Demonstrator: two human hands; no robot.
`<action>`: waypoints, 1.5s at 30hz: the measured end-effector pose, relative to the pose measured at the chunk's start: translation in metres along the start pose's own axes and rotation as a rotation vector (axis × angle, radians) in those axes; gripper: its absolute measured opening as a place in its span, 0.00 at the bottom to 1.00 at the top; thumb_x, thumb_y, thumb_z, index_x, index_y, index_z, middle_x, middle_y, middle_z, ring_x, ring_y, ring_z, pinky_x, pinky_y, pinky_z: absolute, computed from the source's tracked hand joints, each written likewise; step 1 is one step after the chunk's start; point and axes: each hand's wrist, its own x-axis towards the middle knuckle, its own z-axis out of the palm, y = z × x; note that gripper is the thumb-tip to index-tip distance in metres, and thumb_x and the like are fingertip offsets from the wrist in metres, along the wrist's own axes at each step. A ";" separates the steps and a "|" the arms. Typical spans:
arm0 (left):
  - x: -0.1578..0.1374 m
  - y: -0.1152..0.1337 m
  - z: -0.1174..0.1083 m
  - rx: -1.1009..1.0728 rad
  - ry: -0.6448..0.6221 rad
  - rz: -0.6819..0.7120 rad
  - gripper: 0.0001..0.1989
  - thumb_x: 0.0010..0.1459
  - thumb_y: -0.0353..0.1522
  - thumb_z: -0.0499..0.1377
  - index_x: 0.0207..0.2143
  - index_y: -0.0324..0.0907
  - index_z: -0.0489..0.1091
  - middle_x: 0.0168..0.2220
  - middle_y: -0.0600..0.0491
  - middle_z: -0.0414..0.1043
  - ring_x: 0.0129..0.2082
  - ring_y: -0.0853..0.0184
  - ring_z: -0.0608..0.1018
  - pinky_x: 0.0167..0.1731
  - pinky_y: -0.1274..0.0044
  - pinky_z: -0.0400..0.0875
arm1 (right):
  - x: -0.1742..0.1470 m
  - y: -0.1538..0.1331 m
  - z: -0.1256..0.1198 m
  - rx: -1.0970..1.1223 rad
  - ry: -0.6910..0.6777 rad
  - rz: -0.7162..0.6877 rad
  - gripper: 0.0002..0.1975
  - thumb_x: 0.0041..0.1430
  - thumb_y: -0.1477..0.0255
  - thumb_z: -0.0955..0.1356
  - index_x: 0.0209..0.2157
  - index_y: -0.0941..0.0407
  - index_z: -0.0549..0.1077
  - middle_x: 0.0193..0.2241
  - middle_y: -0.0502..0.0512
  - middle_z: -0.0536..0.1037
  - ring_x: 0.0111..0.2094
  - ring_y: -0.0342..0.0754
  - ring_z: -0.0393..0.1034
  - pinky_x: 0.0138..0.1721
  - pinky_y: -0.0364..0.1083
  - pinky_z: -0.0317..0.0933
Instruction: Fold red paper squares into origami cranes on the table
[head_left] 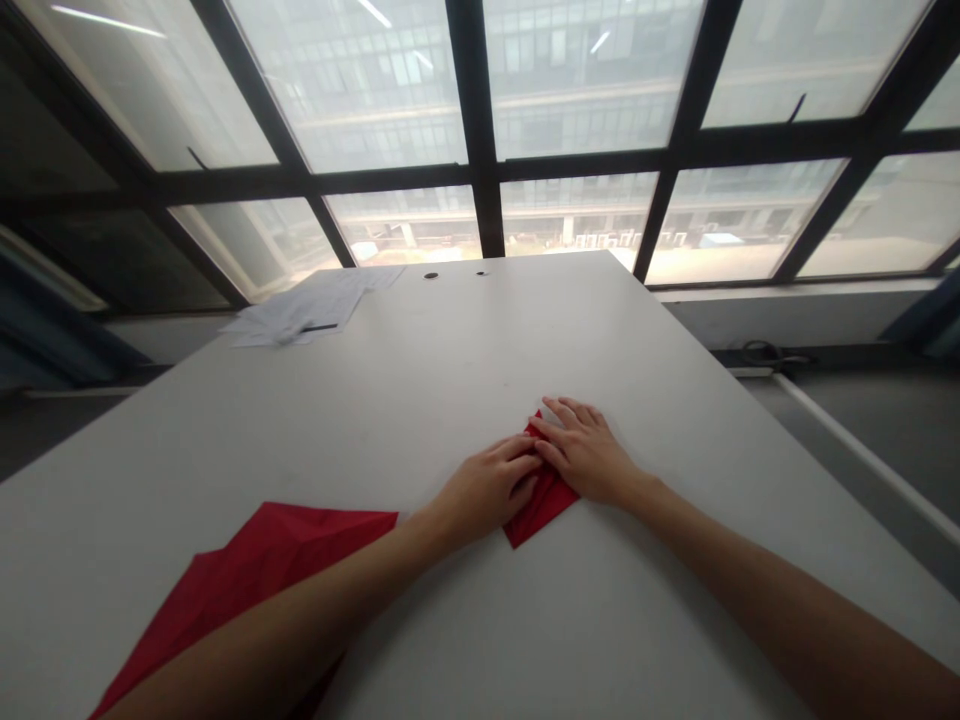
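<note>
On a red sheet (541, 502), the left hand (487, 490) curls — the right hand (592, 455) flatter.

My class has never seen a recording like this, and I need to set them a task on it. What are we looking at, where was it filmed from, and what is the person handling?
There is no machine here, just a person's two bare hands. The single picture comes from a camera worn on the head, looking forward and down. The left hand and right hand both rest on a small folded piece of red paper. The left fingers curl over it; whether they pinch it is unclear. A larger red sheet lies partly under the left forearm. At the far left of the white table are loose white papers, with windows beyond.
</note>
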 end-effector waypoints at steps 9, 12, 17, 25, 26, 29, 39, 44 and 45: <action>-0.002 -0.003 0.004 0.026 -0.004 0.008 0.14 0.65 0.29 0.55 0.51 0.45 0.73 0.59 0.49 0.70 0.59 0.61 0.72 0.61 0.68 0.67 | 0.004 0.002 0.013 -0.046 0.039 0.168 0.27 0.70 0.60 0.57 0.64 0.56 0.63 0.67 0.67 0.59 0.67 0.63 0.50 0.64 0.64 0.46; -0.003 -0.004 0.005 0.021 -0.011 -0.004 0.15 0.65 0.29 0.54 0.53 0.44 0.72 0.59 0.49 0.70 0.59 0.62 0.72 0.61 0.68 0.67 | 0.005 0.004 0.013 -0.005 0.078 0.206 0.28 0.70 0.62 0.56 0.65 0.60 0.60 0.66 0.68 0.60 0.67 0.60 0.52 0.65 0.61 0.46; -0.002 -0.004 0.005 -0.012 0.006 -0.014 0.16 0.66 0.29 0.54 0.55 0.45 0.70 0.61 0.49 0.68 0.60 0.62 0.71 0.62 0.69 0.65 | 0.003 0.005 0.004 0.081 0.043 0.007 0.25 0.69 0.68 0.57 0.65 0.53 0.61 0.68 0.58 0.58 0.69 0.54 0.48 0.66 0.61 0.43; -0.004 -0.002 0.000 0.080 -0.173 0.022 0.26 0.69 0.35 0.52 0.67 0.43 0.55 0.68 0.45 0.55 0.70 0.59 0.55 0.68 0.59 0.47 | 0.001 0.005 0.002 0.053 -0.075 -0.032 0.24 0.71 0.70 0.54 0.64 0.52 0.63 0.67 0.56 0.59 0.70 0.57 0.46 0.66 0.69 0.38; -0.005 -0.002 -0.001 0.104 -0.221 0.025 0.28 0.69 0.37 0.51 0.69 0.43 0.50 0.70 0.44 0.51 0.71 0.59 0.51 0.69 0.57 0.43 | 0.002 0.006 0.002 0.044 -0.083 -0.027 0.24 0.71 0.70 0.54 0.64 0.53 0.63 0.68 0.57 0.59 0.70 0.57 0.45 0.65 0.69 0.38; -0.005 -0.001 -0.005 0.154 -0.342 0.036 0.35 0.70 0.44 0.48 0.72 0.41 0.38 0.72 0.44 0.39 0.72 0.58 0.42 0.69 0.57 0.34 | 0.002 0.007 0.001 0.018 -0.106 -0.023 0.25 0.71 0.70 0.52 0.65 0.54 0.61 0.68 0.57 0.57 0.70 0.58 0.44 0.65 0.71 0.38; -0.006 0.000 -0.011 0.132 -0.369 0.150 0.37 0.68 0.51 0.46 0.71 0.40 0.43 0.71 0.42 0.41 0.72 0.57 0.46 0.69 0.57 0.33 | -0.002 0.023 -0.003 -0.076 -0.061 0.163 0.25 0.70 0.69 0.54 0.66 0.54 0.60 0.69 0.56 0.56 0.70 0.61 0.44 0.64 0.75 0.37; -0.005 0.005 -0.011 0.125 -0.341 0.180 0.36 0.68 0.50 0.48 0.69 0.36 0.51 0.70 0.40 0.47 0.71 0.57 0.50 0.70 0.61 0.42 | -0.002 0.022 0.000 -0.083 -0.022 0.260 0.25 0.69 0.70 0.55 0.64 0.56 0.62 0.68 0.58 0.58 0.69 0.62 0.47 0.63 0.75 0.38; -0.005 0.005 -0.011 0.119 -0.329 0.184 0.35 0.68 0.49 0.48 0.68 0.36 0.53 0.70 0.40 0.49 0.71 0.57 0.51 0.69 0.62 0.45 | -0.001 0.023 0.000 -0.073 -0.023 0.268 0.25 0.69 0.70 0.55 0.64 0.56 0.62 0.68 0.58 0.58 0.69 0.62 0.47 0.64 0.74 0.39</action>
